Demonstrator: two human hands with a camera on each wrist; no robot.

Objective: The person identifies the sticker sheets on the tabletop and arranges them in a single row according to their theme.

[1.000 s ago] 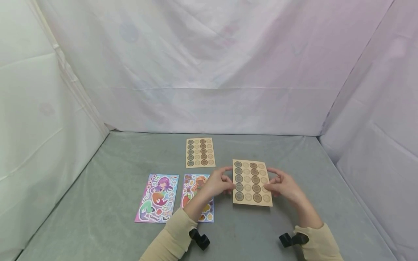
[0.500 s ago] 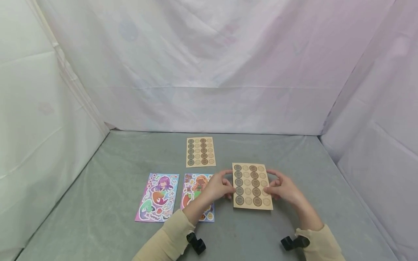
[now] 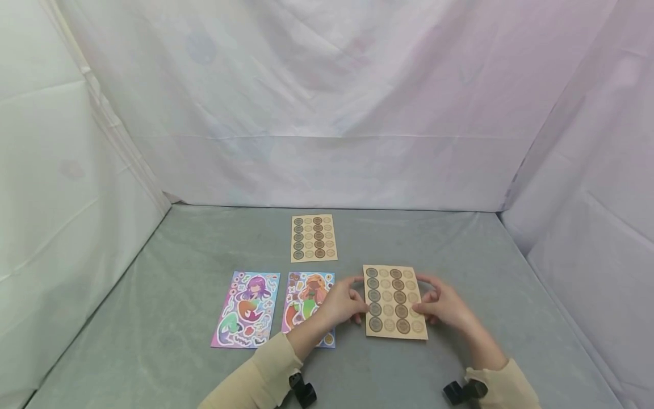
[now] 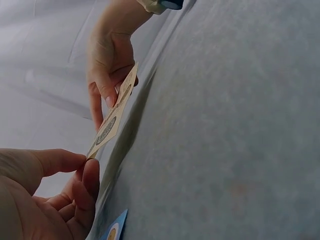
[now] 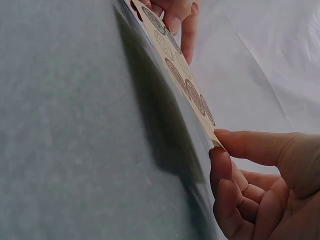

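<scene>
Between both hands is a tan sticker sheet (image 3: 394,301) with columns of round dark and pale seals. My left hand (image 3: 341,302) pinches its left edge between thumb and fingers. On the opposite edge, my right hand (image 3: 443,302) pinches it the same way. In the right wrist view the sheet (image 5: 172,62) hangs just above the cloth, its shadow below it. Beside the left hand lies a mermaid sticker sheet (image 3: 311,289), partly covered by the left forearm. Farther left is another mermaid sticker sheet (image 3: 249,307) with purple hair on its figure.
A second tan sheet of round stickers (image 3: 314,238) lies flat toward the back of the grey cloth-covered table (image 3: 179,250). White fabric walls (image 3: 327,102) enclose the back and both sides. Each wrist carries a black camera mount.
Both hands have brought the tan sticker sheet down and nearer the person, keeping hold of its edges. The other sheets have stayed where they were.
</scene>
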